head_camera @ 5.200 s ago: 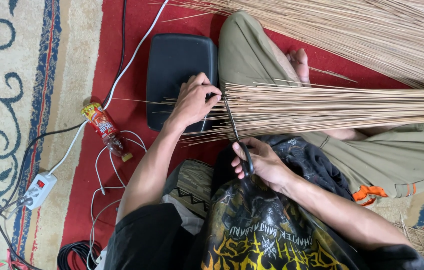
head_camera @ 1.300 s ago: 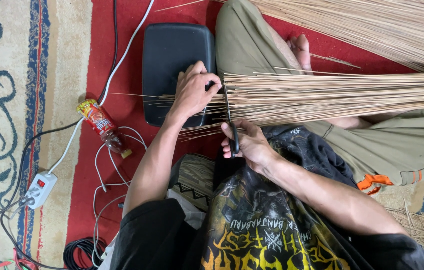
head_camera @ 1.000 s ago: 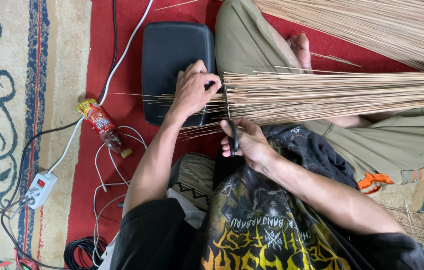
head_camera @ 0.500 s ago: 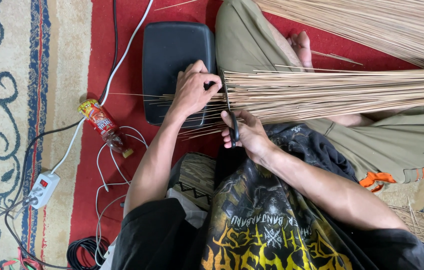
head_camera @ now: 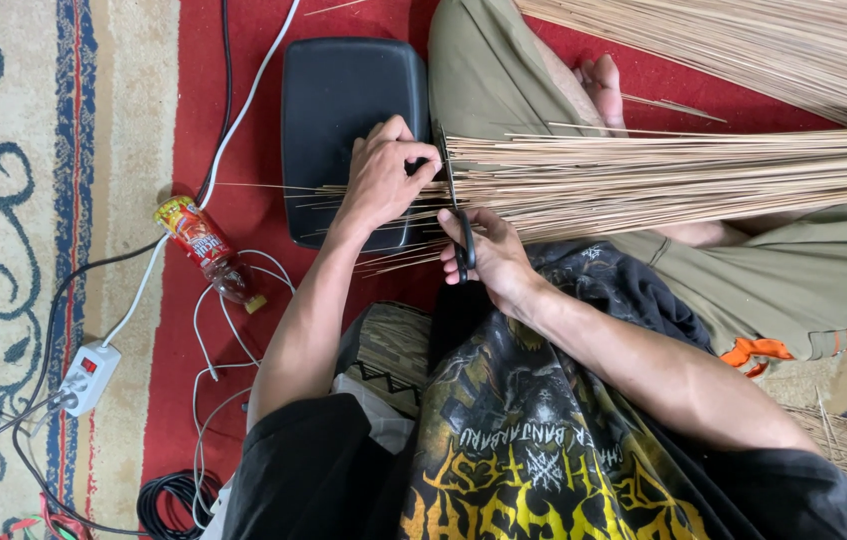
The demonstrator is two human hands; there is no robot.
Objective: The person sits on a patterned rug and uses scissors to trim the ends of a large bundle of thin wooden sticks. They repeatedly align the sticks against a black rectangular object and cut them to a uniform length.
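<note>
Right across the person's lap lies a bundle of thin palm-leaf sticks (head_camera: 663,180), its cut ends over a black tray (head_camera: 343,100) on the red carpet (head_camera: 243,330). Left hand (head_camera: 383,180) clenches the stick ends above the tray. Right hand (head_camera: 488,255), fingers through the handles, grips black scissors (head_camera: 455,215) whose blades stand against the bundle. Left of the tray, a plastic bottle (head_camera: 205,250) holds a little dark drink.

The person wore a black short-sleeved T-shirt (head_camera: 543,460) printed with yellow and grey graphics, olive-green trousers (head_camera: 773,280) with an orange tag, bare forearms and a bare foot (head_camera: 601,88).
</note>
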